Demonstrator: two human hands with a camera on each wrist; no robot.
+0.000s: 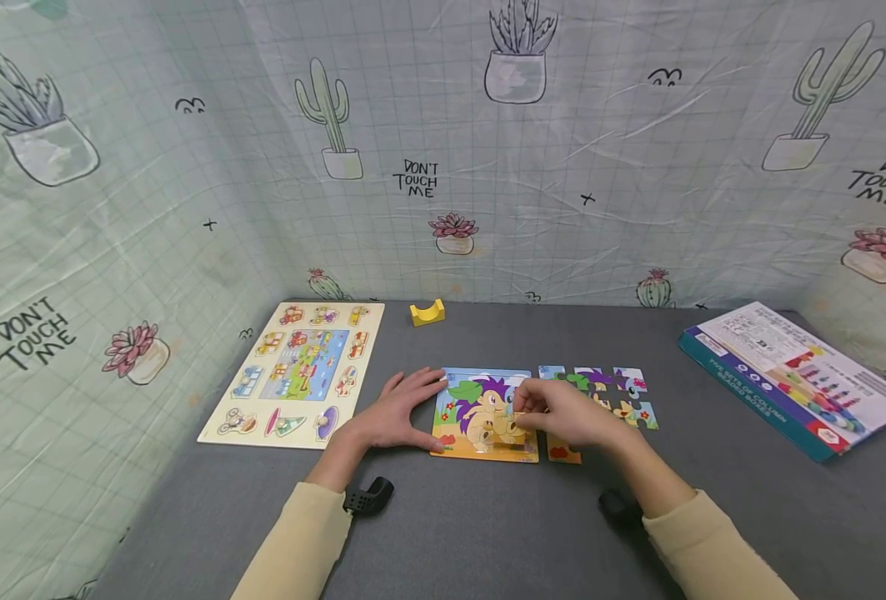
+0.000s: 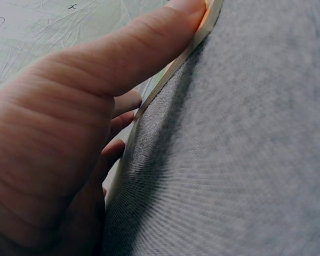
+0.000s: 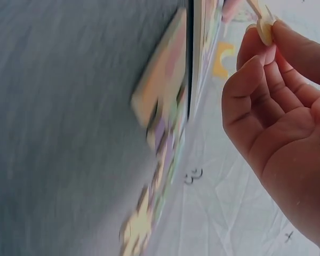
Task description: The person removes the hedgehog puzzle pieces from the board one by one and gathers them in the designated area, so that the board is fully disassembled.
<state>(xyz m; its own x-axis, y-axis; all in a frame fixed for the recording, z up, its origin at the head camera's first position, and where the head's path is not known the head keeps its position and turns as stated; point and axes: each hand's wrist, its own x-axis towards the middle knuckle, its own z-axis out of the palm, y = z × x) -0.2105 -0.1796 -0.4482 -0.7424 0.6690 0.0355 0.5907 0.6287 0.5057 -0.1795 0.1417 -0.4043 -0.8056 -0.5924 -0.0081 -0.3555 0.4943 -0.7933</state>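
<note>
A square picture puzzle board [image 1: 480,456] showing a purple-spined hedgehog lies in front of me. My left hand [image 1: 396,412] is spread along its left side, thumb at the near corner and fingertips by the far one. In the left wrist view the left thumb [image 2: 122,50] lies on the board's edge. Over the lower right of the board, my right hand [image 1: 566,410] pinches a yellow puzzle piece [image 1: 508,431] between thumb and fingers. The right wrist view shows the pinched piece [image 3: 265,31] edge-on. Loose puzzle pieces [image 1: 630,381] lie to the right of the board.
A larger wooden puzzle board [image 1: 367,333] with vehicle and toy pictures lies at the left. Behind stands a yellow arch-shaped block [image 1: 427,312]. A flat teal and white box [image 1: 803,375] lies at the right. A printed cloth [image 1: 533,167] hangs behind the table.
</note>
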